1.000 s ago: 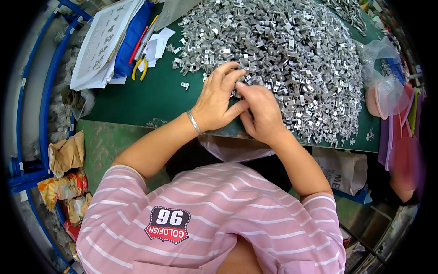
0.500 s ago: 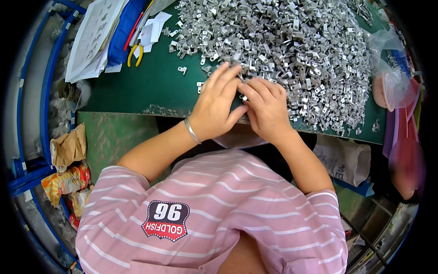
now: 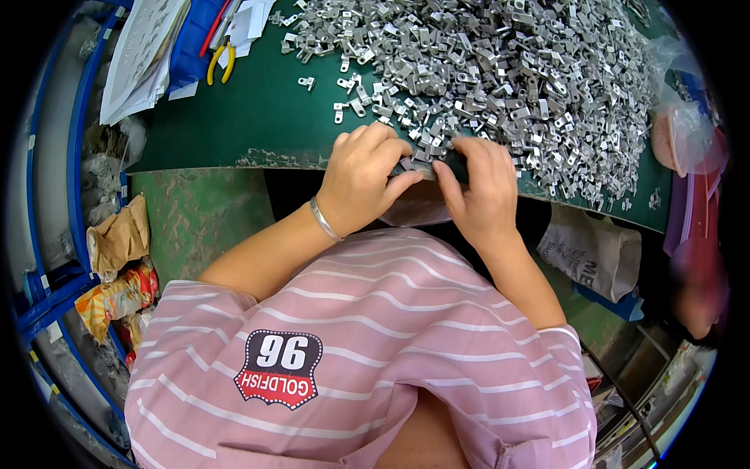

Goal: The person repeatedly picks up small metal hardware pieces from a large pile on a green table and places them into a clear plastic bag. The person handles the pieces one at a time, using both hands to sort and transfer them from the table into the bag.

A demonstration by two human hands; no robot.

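Observation:
A large heap of small silver metal brackets (image 3: 484, 70), bent and with holes, covers much of the green table (image 3: 226, 133). My left hand (image 3: 361, 173) rests at the table's front edge, fingers curled and thumb pointing right. A small metal bracket (image 3: 407, 163) shows between its index finger and thumb. Across from it, my right hand (image 3: 486, 186) has its thumb apart from its bent fingers, a dark gap between them. Several loose brackets (image 3: 432, 141) lie between the two hands, close to both sets of fingertips. The far fingertips of both hands are partly hidden.
Yellow-handled pliers (image 3: 221, 64), a blue tray (image 3: 190, 47) and papers (image 3: 141, 59) lie at the back left. A pink container (image 3: 672, 141) with clear plastic stands at the right edge. Blue shelving (image 3: 76, 156) rises on the left; a white sack (image 3: 590, 250) sits below the table at right.
My hands were close together over the heap's near edge; now they are spread apart, the right one further right. Several brackets now lie nearer the table's edge between them. The view has shifted slightly.

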